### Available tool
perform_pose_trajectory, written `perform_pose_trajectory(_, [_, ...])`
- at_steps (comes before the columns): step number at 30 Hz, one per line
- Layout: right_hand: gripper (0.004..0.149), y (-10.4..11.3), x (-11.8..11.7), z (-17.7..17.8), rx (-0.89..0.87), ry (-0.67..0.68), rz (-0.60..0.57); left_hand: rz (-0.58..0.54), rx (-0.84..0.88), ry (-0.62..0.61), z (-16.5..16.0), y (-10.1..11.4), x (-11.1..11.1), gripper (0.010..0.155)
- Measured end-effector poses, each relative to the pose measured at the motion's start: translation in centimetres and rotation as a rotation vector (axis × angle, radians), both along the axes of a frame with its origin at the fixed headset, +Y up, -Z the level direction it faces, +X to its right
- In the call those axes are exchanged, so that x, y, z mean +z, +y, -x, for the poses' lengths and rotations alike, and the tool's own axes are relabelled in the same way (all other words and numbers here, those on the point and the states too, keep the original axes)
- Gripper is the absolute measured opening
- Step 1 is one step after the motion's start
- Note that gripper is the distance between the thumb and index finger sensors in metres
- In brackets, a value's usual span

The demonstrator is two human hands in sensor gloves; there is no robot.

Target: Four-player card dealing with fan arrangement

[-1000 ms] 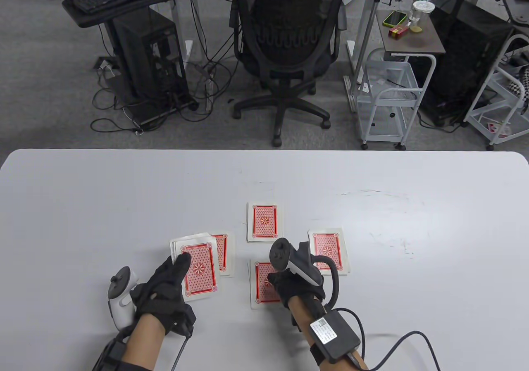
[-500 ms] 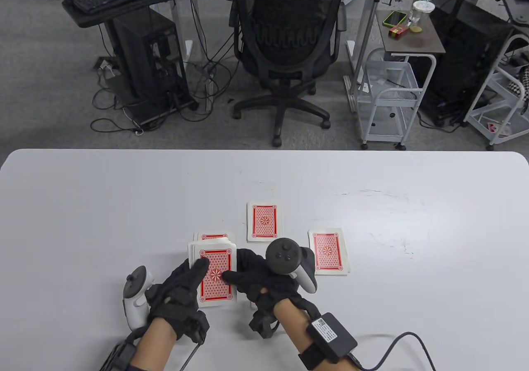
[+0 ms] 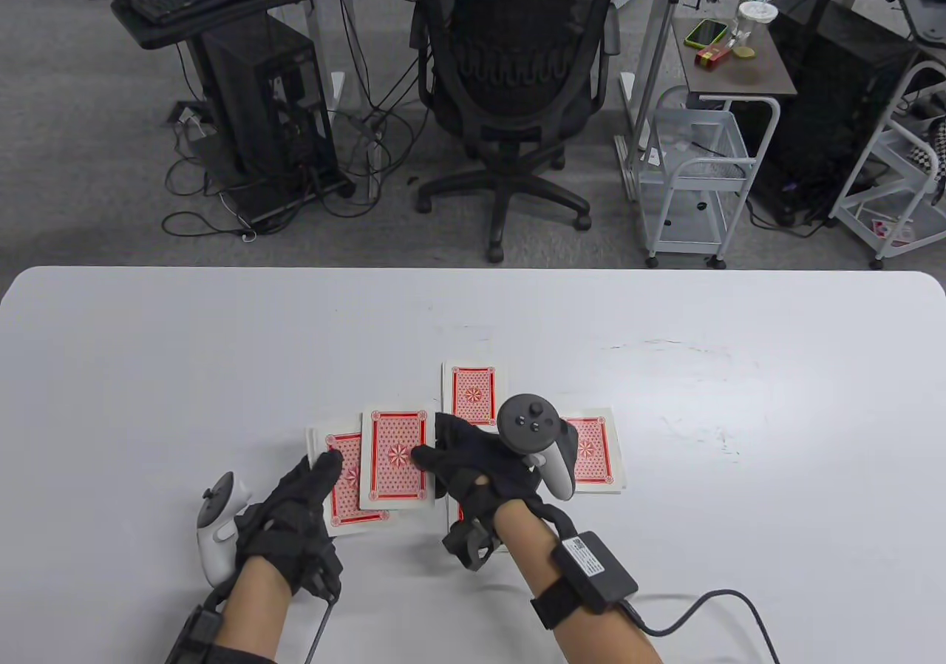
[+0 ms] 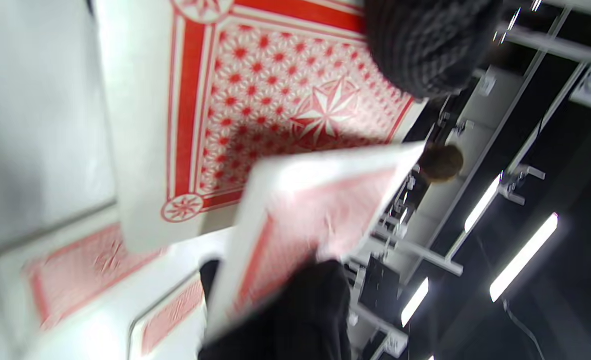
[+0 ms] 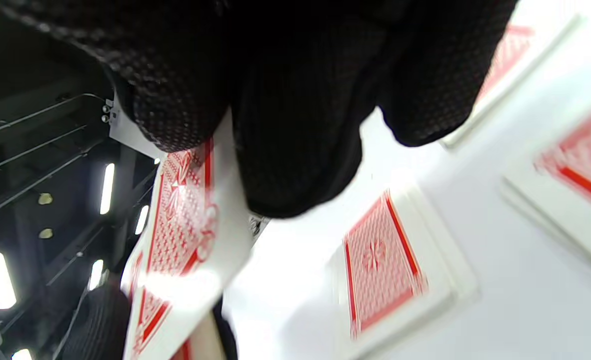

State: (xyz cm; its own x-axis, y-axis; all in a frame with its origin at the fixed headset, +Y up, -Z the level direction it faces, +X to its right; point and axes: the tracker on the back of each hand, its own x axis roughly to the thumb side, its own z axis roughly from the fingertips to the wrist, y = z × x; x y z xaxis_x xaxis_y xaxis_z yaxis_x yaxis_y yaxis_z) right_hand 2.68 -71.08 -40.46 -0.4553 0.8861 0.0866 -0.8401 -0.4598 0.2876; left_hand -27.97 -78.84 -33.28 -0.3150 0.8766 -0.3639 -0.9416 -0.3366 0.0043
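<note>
Card, pinched at its right edge by the right hand, held over the left pile beside the deck gripped in the left hand. Light, thin, slick, likely bendable: best held by an edge.

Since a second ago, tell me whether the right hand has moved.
Yes. The right hand has shifted left and away from the person, off the near pile and toward the deck in the left hand, judged against the far pile. It now pinches one card.
</note>
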Motion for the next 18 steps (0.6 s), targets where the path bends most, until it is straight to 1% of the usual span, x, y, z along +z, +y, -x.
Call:
perform_pose_trajectory(2, [0.066, 0.6, -1.6, 0.5, 0.030, -0.036, 0.016, 0.030, -0.030, 0.052, 1.8, -0.3, -0.1, 0.048])
perform_pose_trajectory(4, [0.068, 0.7, -3.0, 1.5, 0.101, -0.052, 0.024, 0.050, -0.028, 0.106, 3.3, -0.5, 0.0, 0.048])
perform_pose_trajectory(6, [0.071, -0.2, -4.3, 3.3, 0.215, -0.040, 0.017, 0.046, -0.005, 0.141, 4.3, -0.5, -0.1, 0.048])
perform_pose_trajectory(9, [0.075, -1.8, -5.3, 5.6, 0.294, -0.020, 0.055, 0.039, 0.009, 0.160, 4.8, -0.4, -0.1, 0.048])
perform_pose_trajectory(11, [0.076, -2.7, -5.7, 7.2, 0.396, 0.003, 0.086, 0.039, 0.013, 0.160, 4.8, -0.3, -0.1, 0.048])
perform_pose_trajectory(14, [0.078, -4.2, -6.1, 9.2, 0.636, 0.002, 0.088, 0.032, 0.017, 0.155, 4.7, -0.3, -0.2, 0.048])
perform_pose_trajectory(15, [0.079, -4.6, -6.1, 9.7, 0.747, 0.008, 0.083, 0.030, 0.015, 0.151, 4.6, -0.3, -0.2, 0.048])
perform_pose_trajectory(16, [0.079, -4.9, -6.1, 10.2, 0.857, 0.008, 0.069, 0.030, 0.015, 0.147, 4.6, -0.3, -0.3, 0.048])
perform_pose_trajectory(18, [0.078, -5.2, -6.1, 10.7, 0.989, 0.010, 0.023, 0.028, 0.015, 0.139, 4.5, -0.2, -0.4, 0.048])
